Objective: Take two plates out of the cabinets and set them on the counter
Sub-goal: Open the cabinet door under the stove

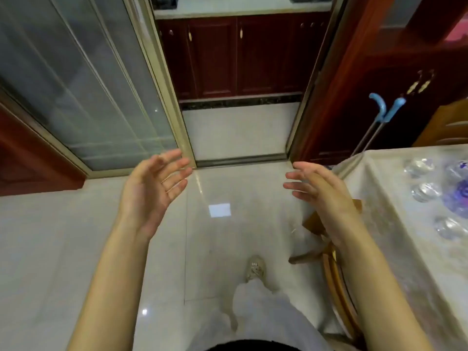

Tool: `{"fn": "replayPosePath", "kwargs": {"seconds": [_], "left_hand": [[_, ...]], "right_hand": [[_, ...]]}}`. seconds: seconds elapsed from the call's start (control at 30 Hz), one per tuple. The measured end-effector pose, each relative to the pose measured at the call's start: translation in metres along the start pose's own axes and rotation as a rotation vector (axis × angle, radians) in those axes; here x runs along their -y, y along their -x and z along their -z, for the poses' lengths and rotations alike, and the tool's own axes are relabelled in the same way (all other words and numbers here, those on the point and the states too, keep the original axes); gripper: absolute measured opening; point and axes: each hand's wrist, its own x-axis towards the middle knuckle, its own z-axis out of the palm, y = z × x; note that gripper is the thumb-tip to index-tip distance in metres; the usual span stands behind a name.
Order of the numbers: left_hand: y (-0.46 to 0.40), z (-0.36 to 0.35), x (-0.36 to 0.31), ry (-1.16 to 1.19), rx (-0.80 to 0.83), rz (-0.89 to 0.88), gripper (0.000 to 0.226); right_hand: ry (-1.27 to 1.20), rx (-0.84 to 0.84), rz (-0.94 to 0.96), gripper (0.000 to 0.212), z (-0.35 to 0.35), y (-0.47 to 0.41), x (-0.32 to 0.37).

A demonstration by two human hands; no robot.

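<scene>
My left hand [154,188] and my right hand [316,188] are raised in front of me over the tiled floor, palms facing each other, fingers spread, nothing in either. Straight ahead through a doorway stand dark red lower cabinets [238,54] with their doors closed, under a pale counter [240,7]. No plates are in sight.
A sliding glass door [83,84] in a gold frame flanks the doorway on the left. A dark wooden cupboard [379,97] stands on the right with blue-handled poles [385,110] leaning on it. A cloth-covered table [395,211] with upturned glasses [425,192] and a wooden chair [331,262] are at my right.
</scene>
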Motion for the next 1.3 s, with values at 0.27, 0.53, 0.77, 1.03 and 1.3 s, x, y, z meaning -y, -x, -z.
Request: {"fn": "replayPosePath", "kwargs": {"seconds": [0.27, 0.53, 0.77, 1.03, 1.3], "left_hand": [[-0.093, -0.038, 0.003, 0.074, -0.029, 0.145, 0.038], [-0.187, -0.070, -0.007, 0.106, -0.033, 0.136, 0.030], [-0.266, -0.068, -0.010, 0.138, -0.134, 0.198, 0.037], [-0.409, -0.076, -0.049, 0.109, -0.123, 0.223, 0.032], [-0.535, -0.079, -0.090, 0.020, -0.118, 0.223, 0.030]], "right_hand": [[-0.100, -0.087, -0.107, 0.024, 0.024, -0.103, 0.000], [-0.138, -0.060, -0.171, 0.022, 0.045, -0.202, 0.010], [-0.104, -0.039, -0.239, 0.021, 0.036, -0.284, 0.014], [-0.126, -0.099, -0.199, 0.020, -0.001, -0.416, 0.025], [-0.116, -0.154, -0.149, 0.025, -0.028, -0.530, 0.038]]}}
